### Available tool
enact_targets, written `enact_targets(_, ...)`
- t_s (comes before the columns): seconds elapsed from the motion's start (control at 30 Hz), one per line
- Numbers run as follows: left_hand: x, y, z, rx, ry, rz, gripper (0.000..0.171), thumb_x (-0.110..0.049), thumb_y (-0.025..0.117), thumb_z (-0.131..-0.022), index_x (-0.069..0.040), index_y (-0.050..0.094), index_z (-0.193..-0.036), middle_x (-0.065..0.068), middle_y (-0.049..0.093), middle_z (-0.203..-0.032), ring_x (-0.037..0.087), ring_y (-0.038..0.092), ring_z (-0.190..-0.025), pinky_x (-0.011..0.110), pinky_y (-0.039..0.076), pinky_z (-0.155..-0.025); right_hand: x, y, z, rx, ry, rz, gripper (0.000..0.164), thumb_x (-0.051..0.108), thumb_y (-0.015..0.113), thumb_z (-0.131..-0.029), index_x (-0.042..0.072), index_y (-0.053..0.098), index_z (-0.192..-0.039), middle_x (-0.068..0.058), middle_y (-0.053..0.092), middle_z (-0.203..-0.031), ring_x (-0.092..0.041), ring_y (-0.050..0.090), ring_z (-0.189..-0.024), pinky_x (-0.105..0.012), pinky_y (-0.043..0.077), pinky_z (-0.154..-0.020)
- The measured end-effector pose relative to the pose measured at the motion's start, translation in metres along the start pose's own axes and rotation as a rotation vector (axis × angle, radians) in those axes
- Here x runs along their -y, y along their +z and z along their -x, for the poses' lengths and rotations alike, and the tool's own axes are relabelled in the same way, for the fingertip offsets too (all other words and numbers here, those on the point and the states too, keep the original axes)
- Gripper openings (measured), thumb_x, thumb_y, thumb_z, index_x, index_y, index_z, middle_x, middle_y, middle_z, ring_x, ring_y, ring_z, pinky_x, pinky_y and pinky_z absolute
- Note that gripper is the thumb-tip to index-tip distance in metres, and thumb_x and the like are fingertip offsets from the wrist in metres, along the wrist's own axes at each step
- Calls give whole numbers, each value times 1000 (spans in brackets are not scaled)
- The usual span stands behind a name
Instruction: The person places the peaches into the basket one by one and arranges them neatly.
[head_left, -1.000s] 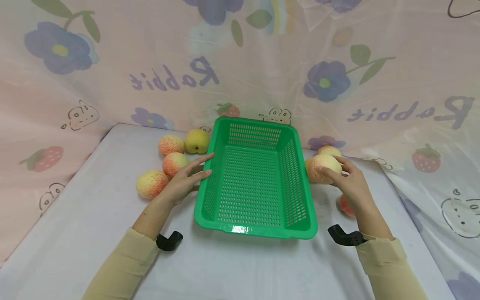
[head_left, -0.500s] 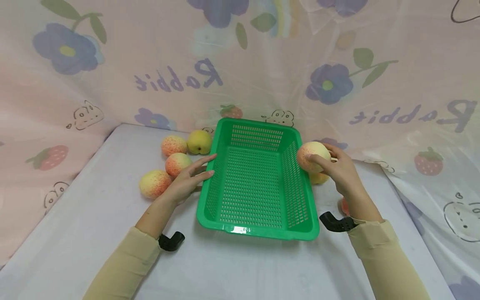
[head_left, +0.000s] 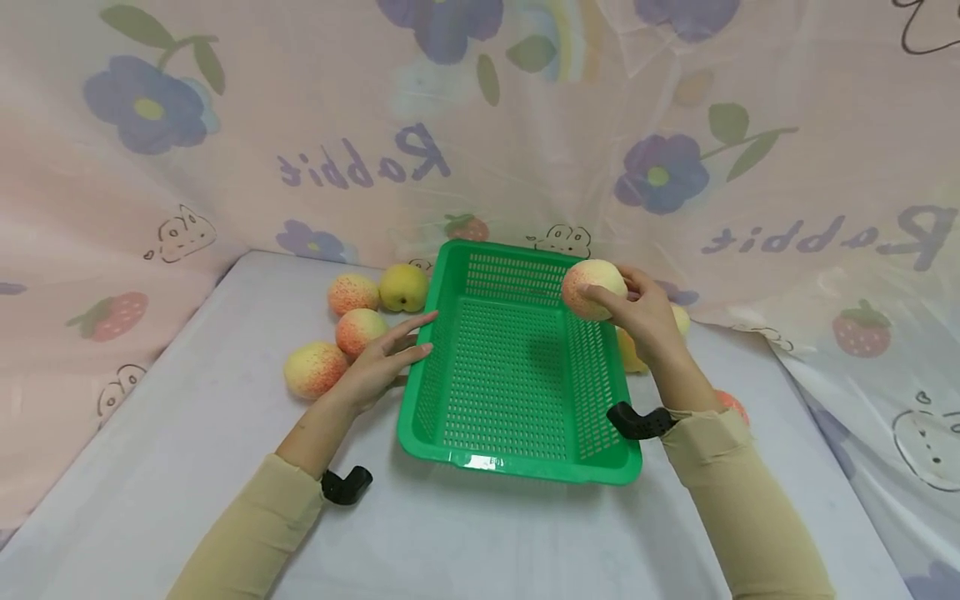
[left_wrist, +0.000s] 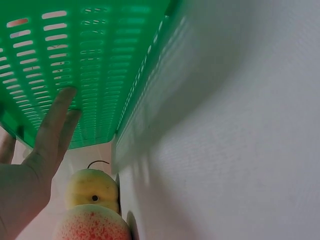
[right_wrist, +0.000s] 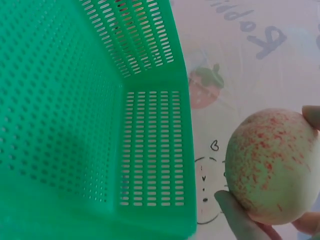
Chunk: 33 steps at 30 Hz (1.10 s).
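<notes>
My right hand (head_left: 647,310) grips a pale yellow peach (head_left: 592,290) with red speckles and holds it up over the back right part of a green plastic basket (head_left: 517,471). In the right wrist view, the peach (right_wrist: 272,167) sits between thumb and fingers, beside the basket's rim. My left hand (head_left: 375,367) rests against the basket's left side. The left wrist view shows its fingers (left_wrist: 54,122) lying fairly straight on the slotted outer wall. Nothing lies inside the basket's visible part.
Left of the basket sit several fruits: a yellow-green apple-like fruit (head_left: 404,288) and red-speckled peaches (head_left: 315,370). Right of it, partly hidden by my arm, are yellow fruits (head_left: 632,354) and a reddish fruit (head_left: 732,406). A printed cloth (head_left: 525,150) hangs behind the white table (head_left: 480,542).
My right hand has lifted the peach from beside the other fruits on the right and carried it up and left over the basket. The left hand stays at the basket's side.
</notes>
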<state>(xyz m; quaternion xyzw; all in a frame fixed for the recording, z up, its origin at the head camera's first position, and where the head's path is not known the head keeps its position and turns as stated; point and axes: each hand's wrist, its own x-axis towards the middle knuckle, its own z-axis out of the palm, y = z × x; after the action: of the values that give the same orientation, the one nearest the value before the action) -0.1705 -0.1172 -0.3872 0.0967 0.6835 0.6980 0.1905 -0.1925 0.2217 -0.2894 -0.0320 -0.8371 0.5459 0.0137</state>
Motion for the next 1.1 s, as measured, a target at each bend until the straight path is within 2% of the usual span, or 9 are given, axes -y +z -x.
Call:
enact_targets(0.27,3,0,-2,16,10,-1,56,-23,54,-99,-27,32,-150,17,32,-150,35,50,-123,43,50,-91,8,15,-12,-4,-11,-47,68,31,69,-87,10,42,-145,-15,46,-134,-13,48,-101,-25,51,-77)
enact_targets(0.33,3,-1,-2,16,9,-5,56,-24,54,-99,-28,32,-150,17,32,-150,35,51,-123,44,50,-92,9,19,-15,5,-7,-41,69,33,70,-86,11,41,-145,-14,45,-136,-13,48,-101,-25,50,-77)
enact_targets(0.5,2,-2,-1,13,0,-15,56,-26,55,-98,-30,33,-150,15,31,-151,35,49,-125,46,48,-94,10,32,-25,16,0,-12,72,37,72,-84,15,42,-145,-13,45,-138,-18,48,-105,-25,51,-75)
enact_targets(0.67,0,-2,-1,18,0,-8,57,-24,54,-99,-29,32,-150,16,31,-151,36,50,-124,45,49,-94,10,46,-38,14,9,-12,70,38,74,-81,17,46,-142,-14,47,-132,-20,51,-101,-26,51,-72)
enact_targets(1.0,-2,-2,1,22,-6,3,57,-23,54,-99,-28,31,-151,16,30,-151,36,49,-124,46,48,-95,11,73,-58,25,31,66,76,42,74,-80,13,42,-142,-17,48,-132,-28,50,-111,-44,47,-89)
enact_targets(1.1,-1,-1,0,25,-10,7,57,-23,54,-99,-29,31,-150,15,30,-151,36,49,-125,46,47,-95,10,80,-62,36,46,86,77,42,73,-81,12,40,-144,-18,48,-131,-29,50,-112,-45,47,-90)
